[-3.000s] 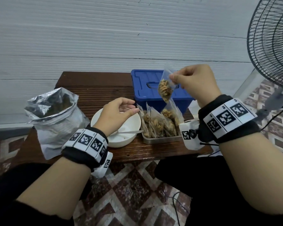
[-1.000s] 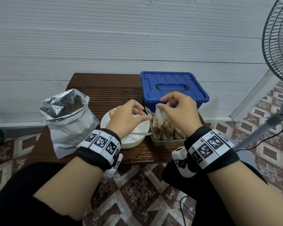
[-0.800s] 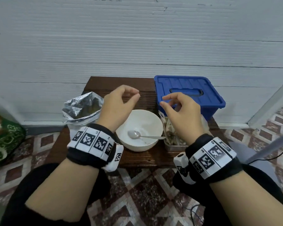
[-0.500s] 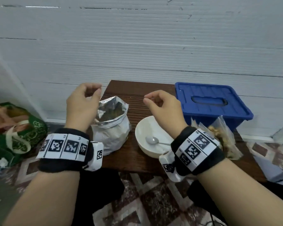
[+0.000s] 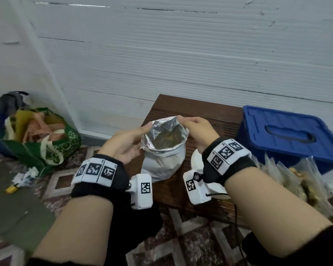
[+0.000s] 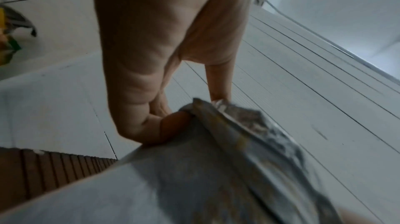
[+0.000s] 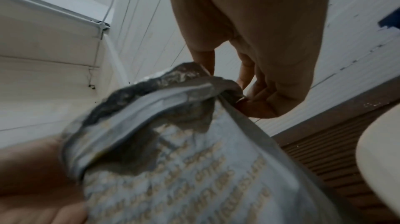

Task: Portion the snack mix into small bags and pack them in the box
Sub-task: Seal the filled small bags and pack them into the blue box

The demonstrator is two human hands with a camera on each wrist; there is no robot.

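A silver foil snack bag [image 5: 162,150] stands open on the brown table [image 5: 204,110], with brown snack mix showing inside. My left hand [image 5: 129,141] pinches the bag's left rim [image 6: 194,108]. My right hand [image 5: 194,129] pinches the far right rim [image 7: 225,87]. The blue box [image 5: 288,135] sits shut at the right. Several small filled bags [image 5: 304,181] stand in front of it. A white bowl [image 5: 197,160] lies mostly hidden behind my right wrist.
A green shopping bag [image 5: 40,139] stuffed with things sits on the floor at the left, with scraps of litter [image 5: 25,176] near it. A white panelled wall [image 5: 181,54] runs close behind the table. Patterned floor tiles lie below.
My right hand set the filled small bag down with the others. Both hands then swung left to the foil bag and took hold of its rim. The view turned left.
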